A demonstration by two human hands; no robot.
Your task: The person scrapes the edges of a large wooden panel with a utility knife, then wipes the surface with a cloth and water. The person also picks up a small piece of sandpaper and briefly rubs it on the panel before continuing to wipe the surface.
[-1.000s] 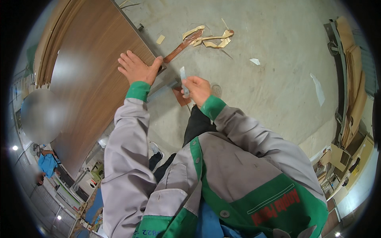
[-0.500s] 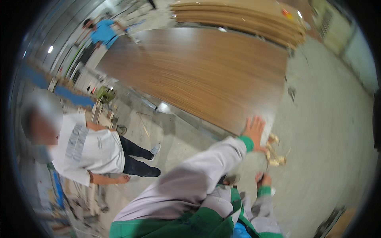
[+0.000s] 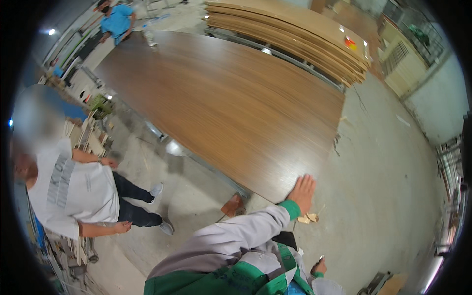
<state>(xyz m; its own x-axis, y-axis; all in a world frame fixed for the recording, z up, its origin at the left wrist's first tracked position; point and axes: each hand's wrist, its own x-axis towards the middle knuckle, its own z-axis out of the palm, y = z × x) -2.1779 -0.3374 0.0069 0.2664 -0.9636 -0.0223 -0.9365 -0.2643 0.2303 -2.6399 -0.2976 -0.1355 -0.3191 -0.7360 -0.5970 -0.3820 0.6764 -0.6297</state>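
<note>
A large brown wood-grain panel [image 3: 231,108] stretches away in front of me. My left hand [image 3: 301,193] lies flat on its near corner, fingers stretched out and pressed to the top face. Low beside my body, off the panel, my right hand [image 3: 319,267] is closed. A small pale tip shows at its fingers, too small to name. Grey sleeves with green cuffs cover both my arms.
A stack of brown boards [image 3: 285,37] stands beyond the panel. A person in a white shirt [image 3: 73,189] stands at left; another in a blue shirt [image 3: 117,23] is at the far end by a clear bottle [image 3: 148,37]. Wood scraps [image 3: 309,218] lie on the floor.
The view has shifted, so the panel and both hands sit lower in it. My left hand stays on the corner, and my right hand remains closed beside my body.
</note>
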